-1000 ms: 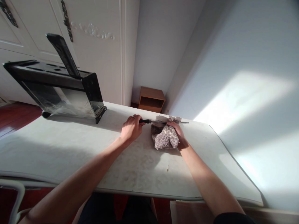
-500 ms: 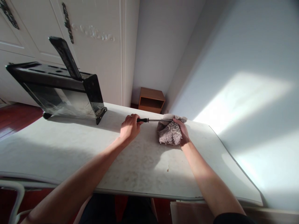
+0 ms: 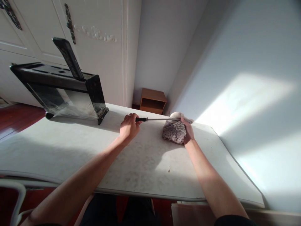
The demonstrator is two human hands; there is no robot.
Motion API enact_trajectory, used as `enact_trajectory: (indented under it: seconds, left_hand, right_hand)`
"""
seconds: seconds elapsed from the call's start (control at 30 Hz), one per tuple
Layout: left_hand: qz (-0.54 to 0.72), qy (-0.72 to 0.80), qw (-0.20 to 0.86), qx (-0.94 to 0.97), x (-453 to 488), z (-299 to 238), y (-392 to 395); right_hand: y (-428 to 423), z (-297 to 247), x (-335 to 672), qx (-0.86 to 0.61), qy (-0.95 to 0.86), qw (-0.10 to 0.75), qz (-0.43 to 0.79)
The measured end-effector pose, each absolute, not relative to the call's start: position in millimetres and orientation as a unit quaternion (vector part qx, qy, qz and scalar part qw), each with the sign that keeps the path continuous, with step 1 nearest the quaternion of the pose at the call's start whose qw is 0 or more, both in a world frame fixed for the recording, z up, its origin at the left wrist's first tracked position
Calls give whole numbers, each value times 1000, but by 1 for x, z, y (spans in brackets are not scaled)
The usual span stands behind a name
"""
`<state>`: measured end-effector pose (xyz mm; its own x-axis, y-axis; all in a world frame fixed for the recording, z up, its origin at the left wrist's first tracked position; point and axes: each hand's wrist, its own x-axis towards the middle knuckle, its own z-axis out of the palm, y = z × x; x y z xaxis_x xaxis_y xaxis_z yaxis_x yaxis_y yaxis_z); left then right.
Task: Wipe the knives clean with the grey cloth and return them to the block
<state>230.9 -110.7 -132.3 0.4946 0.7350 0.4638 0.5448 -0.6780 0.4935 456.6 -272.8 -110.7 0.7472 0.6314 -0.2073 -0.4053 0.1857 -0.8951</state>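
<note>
Over the table, my left hand (image 3: 130,127) is closed round the black handle of a sharpening steel (image 3: 156,119), whose thin grey rod points right. My right hand (image 3: 188,130) grips a grey-brown patterned cloth (image 3: 174,131) with a paler side folded up behind. The far end of the rod lies at the cloth under my right thumb, and its tip is hidden there. To the left stands a black knife block (image 3: 94,97) with see-through sides. One black knife handle (image 3: 68,58) sticks up out of its slotted top.
The pale, stained table (image 3: 141,166) spans the space before me, with a wall (image 3: 235,94) along its right. White cabinet doors (image 3: 101,62) and a small brown wooden cabinet (image 3: 153,99) stand beyond it. A white metal rail (image 3: 20,197) is at lower left.
My right hand and the cloth have shifted slightly right along the rod, towards its far end. My left hand with the handle has moved a little left.
</note>
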Motion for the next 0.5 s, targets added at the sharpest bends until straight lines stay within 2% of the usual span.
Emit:
enact_trajectory:
  seconds: [0.3, 0.5]
  left_hand:
    - [306, 394, 174, 849, 231, -130, -113]
    - [287, 418, 194, 840, 229, -127, -116]
  right_hand:
    - [-275, -112, 454, -584, -119, 734, 325]
    - [-274, -112, 452, -575, -122, 746, 311]
